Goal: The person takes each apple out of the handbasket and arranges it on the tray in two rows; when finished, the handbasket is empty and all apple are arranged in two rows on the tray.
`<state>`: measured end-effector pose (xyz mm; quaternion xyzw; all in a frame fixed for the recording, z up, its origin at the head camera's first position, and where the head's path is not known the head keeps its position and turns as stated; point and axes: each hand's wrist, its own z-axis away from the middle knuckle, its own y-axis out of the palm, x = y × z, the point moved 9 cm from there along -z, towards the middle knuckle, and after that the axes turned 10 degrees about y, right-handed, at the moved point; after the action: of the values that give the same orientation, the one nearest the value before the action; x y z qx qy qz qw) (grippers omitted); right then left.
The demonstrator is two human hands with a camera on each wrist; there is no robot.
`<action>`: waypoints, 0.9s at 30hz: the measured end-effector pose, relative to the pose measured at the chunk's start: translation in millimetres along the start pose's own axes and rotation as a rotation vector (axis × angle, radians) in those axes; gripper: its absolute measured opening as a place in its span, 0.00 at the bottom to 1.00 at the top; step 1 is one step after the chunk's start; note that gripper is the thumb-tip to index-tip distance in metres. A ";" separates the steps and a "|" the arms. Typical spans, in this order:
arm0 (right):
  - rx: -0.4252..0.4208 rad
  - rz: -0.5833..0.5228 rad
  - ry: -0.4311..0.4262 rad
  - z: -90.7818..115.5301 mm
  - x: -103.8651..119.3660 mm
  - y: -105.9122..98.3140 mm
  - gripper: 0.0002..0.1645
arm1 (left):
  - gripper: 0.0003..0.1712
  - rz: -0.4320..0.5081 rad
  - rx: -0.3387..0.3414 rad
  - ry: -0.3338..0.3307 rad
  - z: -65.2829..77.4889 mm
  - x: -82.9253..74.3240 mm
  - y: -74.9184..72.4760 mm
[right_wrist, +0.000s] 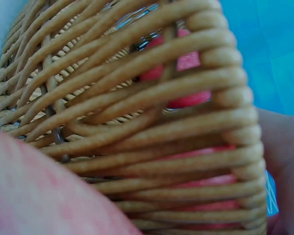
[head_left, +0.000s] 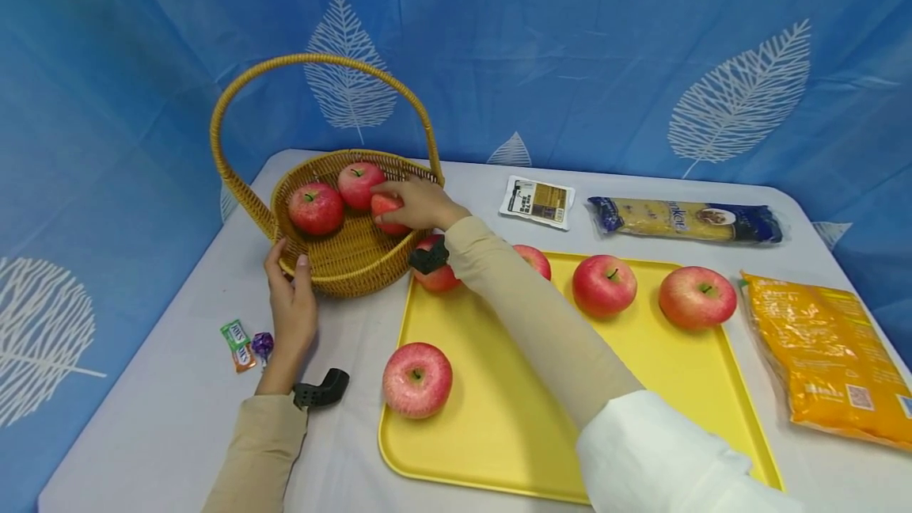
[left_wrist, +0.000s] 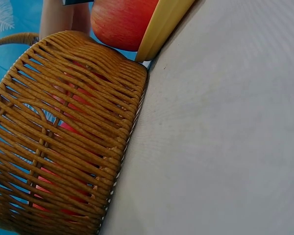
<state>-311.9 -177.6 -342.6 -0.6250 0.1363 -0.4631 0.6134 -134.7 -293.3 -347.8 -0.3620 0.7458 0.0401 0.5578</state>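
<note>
A wicker basket [head_left: 356, 271] with a tall arched handle stands at the back left, also seen close up as wicker wall [left_wrist: 63, 132] in the left wrist view. Inside it lie two red apples, one at the left [head_left: 316, 208] and one at the back [head_left: 360, 183]. My right hand [head_left: 422, 204] reaches over the right rim and grips a third apple [head_left: 387, 210] low in the basket; its palm side is hidden. My left hand [head_left: 294, 311] holds the basket's front-left rim, near the handle's base, with some fingers out of sight.
A yellow tray [head_left: 499, 450] bears several apples, one [head_left: 417, 380] at its front left; my right forearm crosses it. Behind lie a white packet [head_left: 537, 202] and a long noodle pack [head_left: 687, 220]. An orange bag [head_left: 826, 355] lies right, small candies [head_left: 238, 345] left.
</note>
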 end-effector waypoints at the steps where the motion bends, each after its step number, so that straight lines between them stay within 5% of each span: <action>1: -0.007 -0.017 -0.006 0.2 -0.3 -0.6 0.34 | 0.28 0.000 0.000 0.000 0.1 -0.1 0.1; 7: -0.025 -0.134 -0.029 4.4 -1.1 -4.1 0.34 | 0.28 0.007 -0.004 -0.003 -1.2 2.6 0.4; 17: -0.072 -0.432 -0.090 19.2 -1.7 -13.7 0.31 | 0.29 -0.011 -0.012 0.004 -7.3 40.2 2.4; 22: -0.074 -0.590 -0.115 28.7 -1.6 -20.4 0.31 | 0.29 -0.016 -0.018 0.007 -5.9 41.4 1.5; 27: -0.098 -0.624 -0.134 41.4 0.7 -30.3 0.31 | 0.28 -0.027 -0.015 0.010 -5.6 36.6 1.2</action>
<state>-292.7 -145.2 -307.7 -0.6946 -0.0805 -0.5796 0.4185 -144.2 -313.1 -377.6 -0.3763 0.7434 0.0366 0.5518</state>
